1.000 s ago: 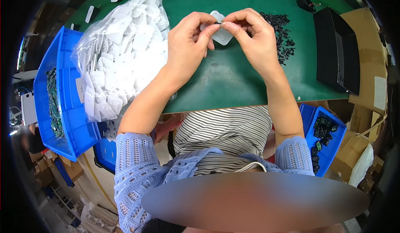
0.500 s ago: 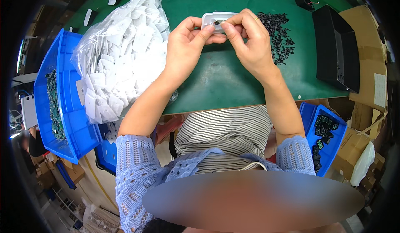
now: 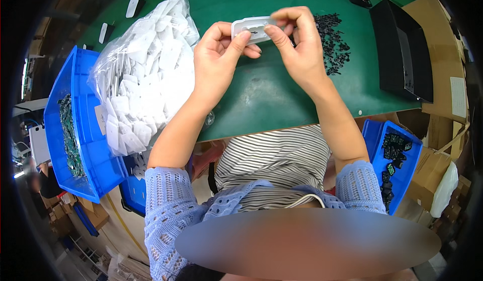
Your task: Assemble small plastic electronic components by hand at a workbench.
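Note:
Over the far middle of the green table, my left hand (image 3: pixel 220 55) is closed round a shallow white plastic cover (image 3: pixel 240 25). Its thumb presses on the near rim, while the other fingers support it from beneath. The hollow inner side faces up, with a small dark part (image 3: pixel 254 32) in it. At the cover's right end is my right hand (image 3: pixel 301 47), thumb and index finger apart. Its thumb tip overlaps the cover; the index finger is slightly blurred, and nothing shows between them. Small black parts (image 3: pixel 332 42) lie scattered just beyond this hand.
A clear bag of white plastic pieces (image 3: pixel 151 70) stands left, beside a blue bin (image 3: pixel 88 130) of green circuit boards. Rightward are a black open box (image 3: pixel 402 50), cardboard (image 3: pixel 445 55) and a blue bin of dark parts (image 3: pixel 402 178). White-topped black cases (image 3: pixel 133 5) sit at far left.
The cover and my left hand have shifted a little left in view. My right index finger has lifted away from the thumb, and the dark part inside the cover shows more plainly.

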Tool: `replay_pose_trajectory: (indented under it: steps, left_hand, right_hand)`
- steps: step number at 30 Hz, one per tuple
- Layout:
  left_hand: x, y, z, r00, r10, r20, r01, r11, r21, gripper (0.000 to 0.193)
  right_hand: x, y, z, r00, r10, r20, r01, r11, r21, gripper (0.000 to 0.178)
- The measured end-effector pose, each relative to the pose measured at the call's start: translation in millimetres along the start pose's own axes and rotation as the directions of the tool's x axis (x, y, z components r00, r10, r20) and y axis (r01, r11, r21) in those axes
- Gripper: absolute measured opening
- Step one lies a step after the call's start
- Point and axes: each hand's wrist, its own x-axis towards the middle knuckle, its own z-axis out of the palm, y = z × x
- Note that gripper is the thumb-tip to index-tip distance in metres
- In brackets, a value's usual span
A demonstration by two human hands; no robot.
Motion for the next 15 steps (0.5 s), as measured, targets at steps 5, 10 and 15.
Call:
replay_pose_trajectory:
  steps: [5, 10, 15]
  left_hand:
    - [-3, 2, 0, 0.995, -0.099, 0.024, 0.099, 0.995, -0.011, 0.012]
    - [-4, 1, -2, 0.986, -0.147, 0.073, 0.148, 0.989, -0.005, 0.013]
    - [-6, 6, -1, 0.974, -0.174, 0.144, 0.180, 0.983, -0.033, 0.015]
  right_hand:
    - [1, 4, -4, 0.971, 0.071, 0.230, -0.097, 0.990, 0.105, 0.034]
    - [3, 2, -11, 0.869, 0.253, 0.425, -0.429, 0.814, 0.392, 0.025]
    - [10, -4, -20, 0.791, 0.293, 0.537, -0.573, 0.663, 0.482, 0.022]
